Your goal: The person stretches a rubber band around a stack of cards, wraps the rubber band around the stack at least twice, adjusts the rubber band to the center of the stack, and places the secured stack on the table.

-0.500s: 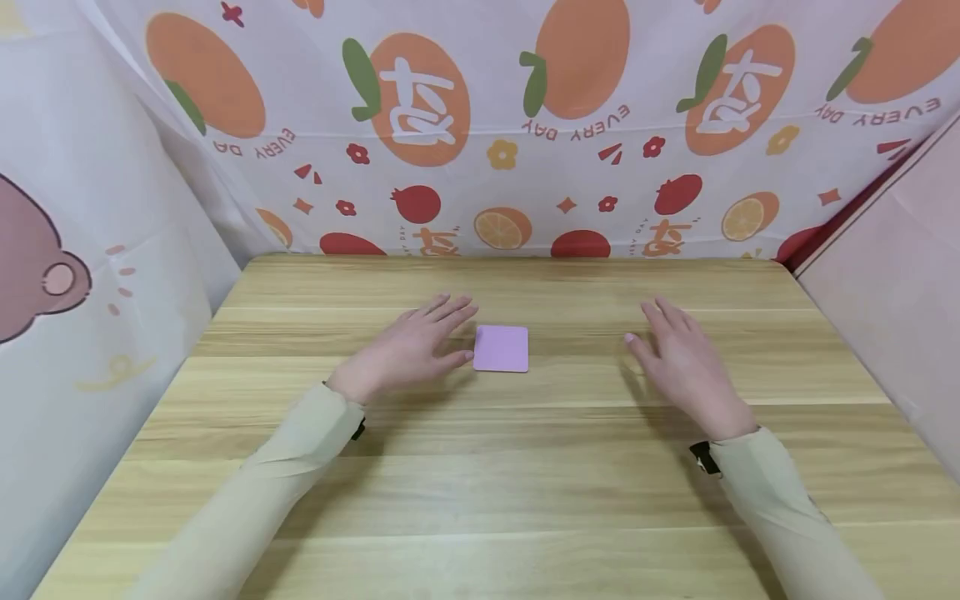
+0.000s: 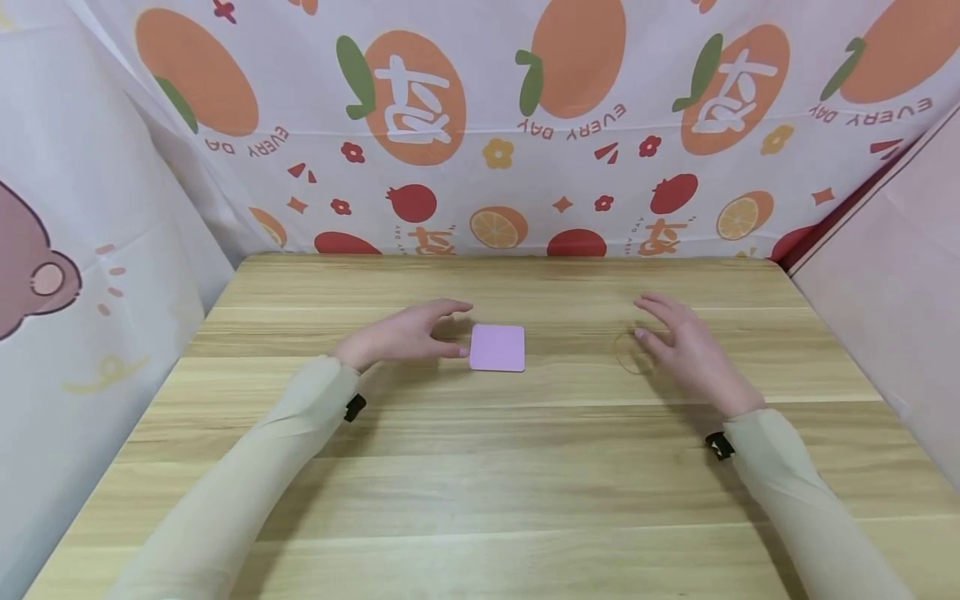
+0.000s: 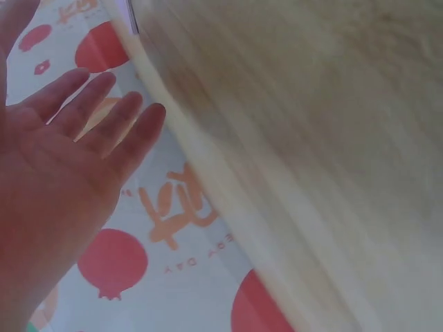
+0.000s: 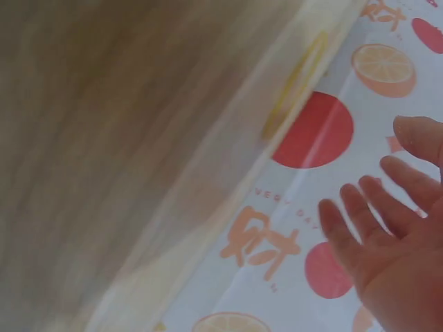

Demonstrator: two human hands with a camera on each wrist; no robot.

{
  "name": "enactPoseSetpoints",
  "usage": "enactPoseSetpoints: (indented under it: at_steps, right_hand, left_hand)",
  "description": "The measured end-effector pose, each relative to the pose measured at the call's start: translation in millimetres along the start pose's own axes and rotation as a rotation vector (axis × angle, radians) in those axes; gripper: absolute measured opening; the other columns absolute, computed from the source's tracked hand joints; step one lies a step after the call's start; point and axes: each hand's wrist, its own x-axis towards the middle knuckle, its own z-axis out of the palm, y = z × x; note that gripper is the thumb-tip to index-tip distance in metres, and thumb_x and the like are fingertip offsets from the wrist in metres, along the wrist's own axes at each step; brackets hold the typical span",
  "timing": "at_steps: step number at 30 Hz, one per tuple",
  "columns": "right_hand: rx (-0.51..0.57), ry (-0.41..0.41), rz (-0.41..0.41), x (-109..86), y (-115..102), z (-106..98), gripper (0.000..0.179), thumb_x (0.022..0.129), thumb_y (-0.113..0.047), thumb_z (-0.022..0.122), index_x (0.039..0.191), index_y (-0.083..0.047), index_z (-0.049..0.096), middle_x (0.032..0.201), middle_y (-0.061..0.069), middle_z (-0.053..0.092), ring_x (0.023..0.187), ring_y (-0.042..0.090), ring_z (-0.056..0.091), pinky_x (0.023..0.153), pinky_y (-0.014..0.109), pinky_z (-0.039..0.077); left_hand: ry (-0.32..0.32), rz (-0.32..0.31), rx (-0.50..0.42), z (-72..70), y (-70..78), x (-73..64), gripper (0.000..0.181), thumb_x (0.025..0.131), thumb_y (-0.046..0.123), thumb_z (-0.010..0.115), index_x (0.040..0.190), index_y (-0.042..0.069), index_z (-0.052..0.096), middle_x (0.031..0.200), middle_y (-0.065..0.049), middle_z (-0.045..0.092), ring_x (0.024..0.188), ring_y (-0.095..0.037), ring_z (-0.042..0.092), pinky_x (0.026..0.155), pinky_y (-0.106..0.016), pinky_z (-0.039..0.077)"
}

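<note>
A flat lilac square with rounded corners [image 2: 497,348] lies on the wooden table. My left hand [image 2: 405,335] is just to its left, thumb and fingers apart and holding nothing; in the left wrist view its fingers are spread. Further right, a thin yellow loop like a rubber band [image 2: 622,360] rests on the wood, and the same yellow loop [image 4: 297,86] shows in the right wrist view. Beside the loop my right hand [image 2: 690,354] hovers with thumb and fingers parted, nothing between them. Whether either hand touches the table cannot be told.
The wooden table [image 2: 480,483] fills the lower view. Behind its far edge hangs a fruit-print curtain [image 2: 450,183]. A white cloth [image 2: 112,250] hangs at the left and a pale pink panel [image 2: 892,267] stands at the right.
Both hands have turned so that thumb and fingers now form a sideways gap. The yellow loop beside the right hand has become visible. The lilac square stays on the table.
</note>
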Motion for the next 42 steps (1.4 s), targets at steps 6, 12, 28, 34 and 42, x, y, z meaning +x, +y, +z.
enactPoseSetpoints:
  at_steps: [6,12,28,34,42]
  right_hand:
    - [0.022,-0.012,-0.054,6.7,10.8,-0.1,0.044,0.093,-0.006,0.068,0.136,-0.005,0.057,0.143,0.015,0.049,0.133,0.037,0.042,0.106,0.058,0.035]
    - [0.038,-0.065,-0.094,14.8,18.9,0.4,0.039,0.090,0.000,0.069,0.128,-0.005,0.062,0.136,0.014,0.055,0.126,0.035,0.049,0.102,0.056,0.040]
    - [0.046,-0.156,-0.106,30.4,38.7,1.0,0.027,0.091,-0.001,0.068,0.118,-0.004,0.069,0.117,0.012,0.066,0.107,0.029,0.062,0.092,0.049,0.050]
    - [0.062,-0.207,-0.053,36.8,40.6,2.3,0.025,0.094,-0.005,0.067,0.118,-0.005,0.069,0.116,0.011,0.067,0.107,0.026,0.061,0.092,0.049,0.050]
    - [0.078,-0.250,-0.020,39.2,42.4,3.6,0.025,0.095,-0.006,0.065,0.119,-0.005,0.069,0.116,0.010,0.067,0.107,0.025,0.060,0.094,0.049,0.049]
  left_hand:
    - [-0.073,-0.010,-0.113,-3.0,-0.3,10.0,0.075,0.087,0.034,0.076,0.148,0.008,0.041,0.144,-0.006,0.049,0.131,-0.023,0.045,0.109,-0.043,0.037]
    - [-0.095,-0.024,-0.097,-1.8,2.2,19.5,0.071,0.086,0.030,0.078,0.143,0.004,0.046,0.140,-0.010,0.052,0.127,-0.026,0.047,0.109,-0.044,0.036]
    - [-0.053,-0.050,0.119,15.2,6.8,35.0,0.069,0.076,0.035,0.085,0.132,0.007,0.055,0.131,-0.008,0.046,0.118,-0.026,0.040,0.101,-0.043,0.039]
    - [-0.019,-0.034,0.182,18.9,12.3,35.8,0.068,0.074,0.032,0.088,0.127,0.002,0.056,0.127,-0.013,0.044,0.114,-0.029,0.040,0.098,-0.042,0.040]
    - [-0.021,-0.056,0.189,20.5,16.3,39.4,0.066,0.073,0.028,0.089,0.121,-0.001,0.055,0.117,-0.014,0.047,0.107,-0.028,0.041,0.093,-0.039,0.040]
